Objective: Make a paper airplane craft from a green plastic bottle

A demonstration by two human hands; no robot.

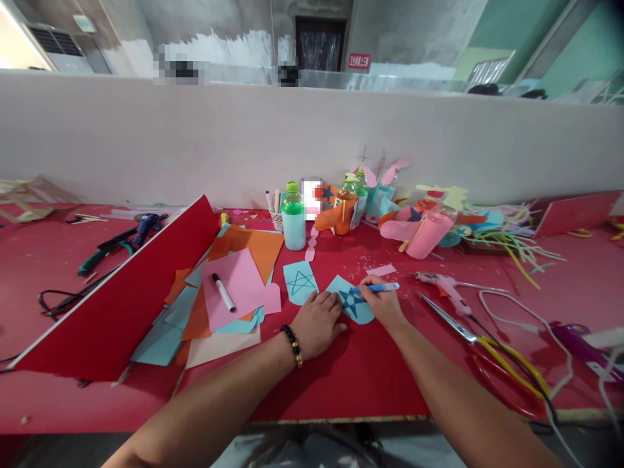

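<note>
My right hand point(381, 301) grips a blue marker point(387, 286), its tip over a dark blue star point(351, 301) on a light blue paper piece point(361, 314) with a rounded end. Parts of the star are coloured in. My left hand point(319, 320) lies flat with fingers stretched, its fingertips at the left edge of that paper. Just behind the left fingers is a second light blue piece point(294, 299) bearing a star in outline. A bracelet of dark and gold beads point(294, 346) circles my left wrist.
Coloured paper sheets point(234, 286) with a black-and-white marker point(223, 292) lie left, beside a leaning red board point(146, 286). Paper-wrapped bottles point(294, 224) stand at the back. A glue gun point(446, 286), large scissors point(475, 338) and white cords point(517, 312) lie right.
</note>
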